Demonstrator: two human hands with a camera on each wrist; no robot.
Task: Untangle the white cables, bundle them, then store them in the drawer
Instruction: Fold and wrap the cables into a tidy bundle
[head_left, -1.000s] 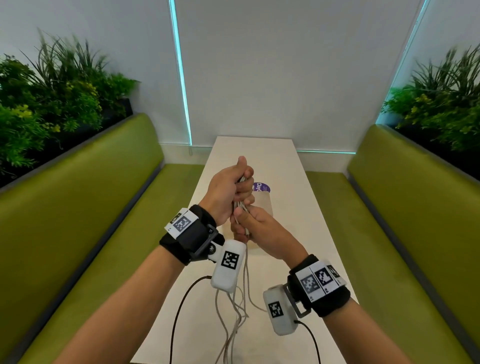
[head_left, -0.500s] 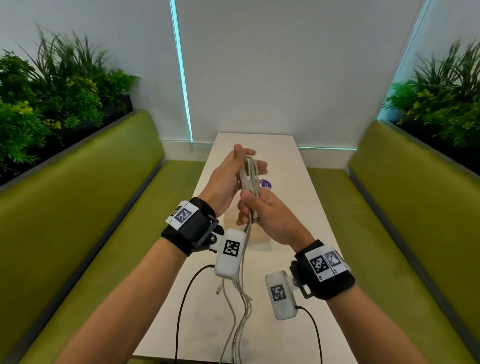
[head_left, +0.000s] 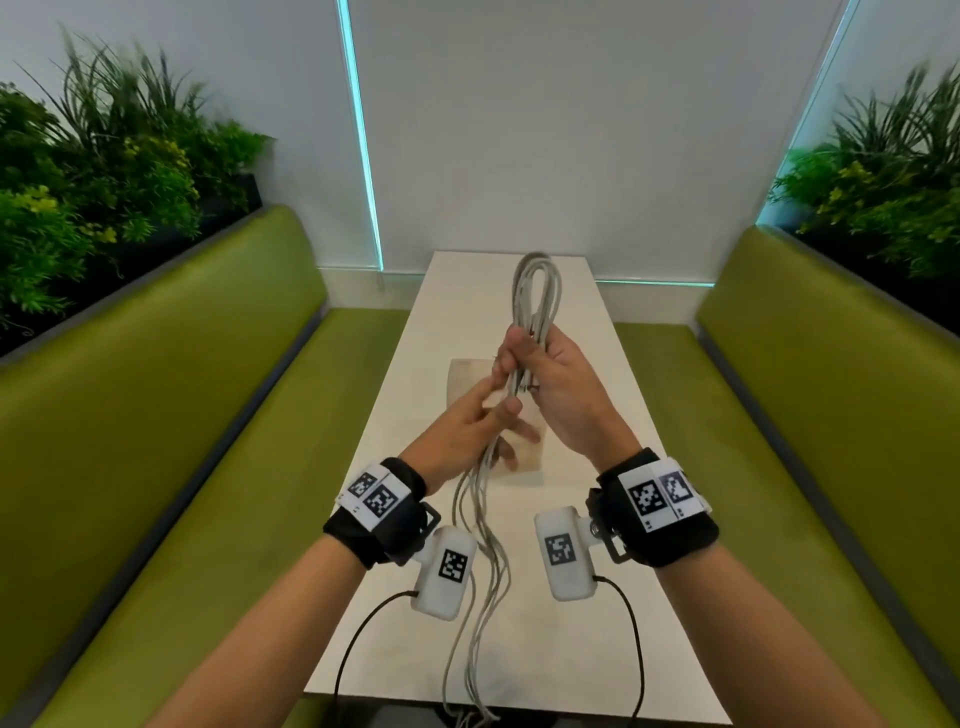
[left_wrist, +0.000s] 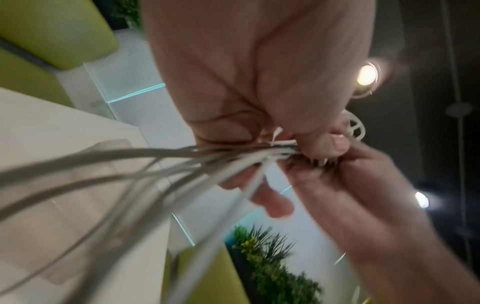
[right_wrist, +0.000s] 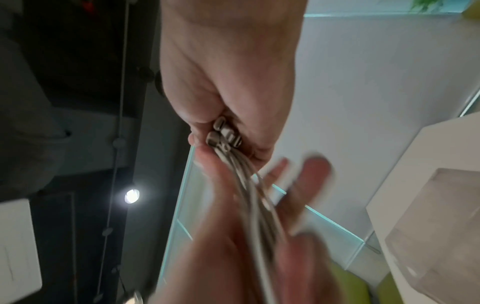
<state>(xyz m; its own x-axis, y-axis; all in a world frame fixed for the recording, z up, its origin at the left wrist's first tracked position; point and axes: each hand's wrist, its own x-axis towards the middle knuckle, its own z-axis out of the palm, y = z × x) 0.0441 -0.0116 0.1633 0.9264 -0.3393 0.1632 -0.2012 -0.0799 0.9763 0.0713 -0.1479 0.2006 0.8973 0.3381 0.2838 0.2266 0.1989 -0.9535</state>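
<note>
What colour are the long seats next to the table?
The seats are olive green, clearest in the head view.

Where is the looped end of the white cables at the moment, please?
In the head view the white cables loop upward above the right hand, which grips them over the middle of the table; their loose ends trail past the left hand.

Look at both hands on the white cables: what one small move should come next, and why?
Probably the left hand should gather the hanging strands and fold them up to the right hand. The right hand grips the white cables under an upright loop, while long tails trail down past the table edge and the left fingers are spread loosely among them, so the bundle is unfinished.
</note>
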